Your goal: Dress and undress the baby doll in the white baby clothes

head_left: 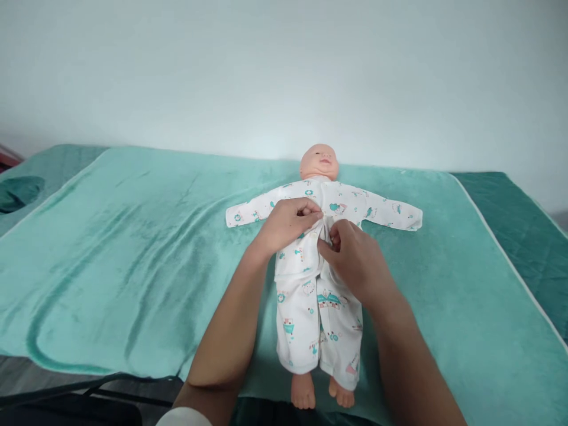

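A doll (318, 163) in a teal-printed white shirt (350, 204) lies face up, arms spread, on a teal towel (133, 236); left hand (290, 222) and right hand (355, 260) each pinch the shirt front at its chest. The towel covers a green bench (523, 236) by a pale wall (284, 71)

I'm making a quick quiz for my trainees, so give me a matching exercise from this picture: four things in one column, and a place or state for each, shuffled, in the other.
1 doll's head
2 left hand
3 doll's feet
4 blanket

A bare, nearest the camera
B teal, spread flat underneath
C gripping the shirt front
D nearest the wall

Pairs: 1-D, 2-C, 3-A, 4-B
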The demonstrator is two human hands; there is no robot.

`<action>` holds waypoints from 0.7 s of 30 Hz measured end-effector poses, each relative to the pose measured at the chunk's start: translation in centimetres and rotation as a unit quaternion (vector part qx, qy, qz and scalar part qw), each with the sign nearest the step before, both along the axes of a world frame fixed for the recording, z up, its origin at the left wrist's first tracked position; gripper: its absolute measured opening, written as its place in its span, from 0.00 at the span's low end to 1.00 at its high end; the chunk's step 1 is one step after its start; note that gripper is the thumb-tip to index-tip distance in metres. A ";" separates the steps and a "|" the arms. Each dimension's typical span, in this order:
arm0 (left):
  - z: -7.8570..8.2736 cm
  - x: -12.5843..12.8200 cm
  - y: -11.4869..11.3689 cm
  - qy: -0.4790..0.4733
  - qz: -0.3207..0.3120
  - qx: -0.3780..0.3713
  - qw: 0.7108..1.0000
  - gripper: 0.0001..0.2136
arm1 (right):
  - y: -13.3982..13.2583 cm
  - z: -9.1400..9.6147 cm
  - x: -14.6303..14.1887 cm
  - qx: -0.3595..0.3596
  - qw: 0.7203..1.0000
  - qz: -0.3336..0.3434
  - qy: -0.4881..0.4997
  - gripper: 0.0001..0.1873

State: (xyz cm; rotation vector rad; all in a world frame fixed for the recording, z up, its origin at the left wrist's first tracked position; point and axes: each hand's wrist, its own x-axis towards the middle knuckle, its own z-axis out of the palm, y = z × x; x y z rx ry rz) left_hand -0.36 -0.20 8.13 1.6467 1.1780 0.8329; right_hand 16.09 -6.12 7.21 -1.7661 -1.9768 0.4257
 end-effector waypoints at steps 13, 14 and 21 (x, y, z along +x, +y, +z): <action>0.5 -1.9 -0.3 0.070 -0.144 -0.008 0.987 0.07 | 0.6 1.1 2.5 -0.061 0.989 0.120 0.062 0.18; 0.5 -1.9 -0.3 0.071 -0.145 -0.003 0.987 0.07 | 0.7 1.1 2.7 -0.069 0.986 0.126 0.085 0.19; 0.1 -2.4 0.1 -0.035 -0.176 -0.059 0.982 0.11 | 0.8 0.8 2.5 -0.146 0.931 0.124 0.309 0.21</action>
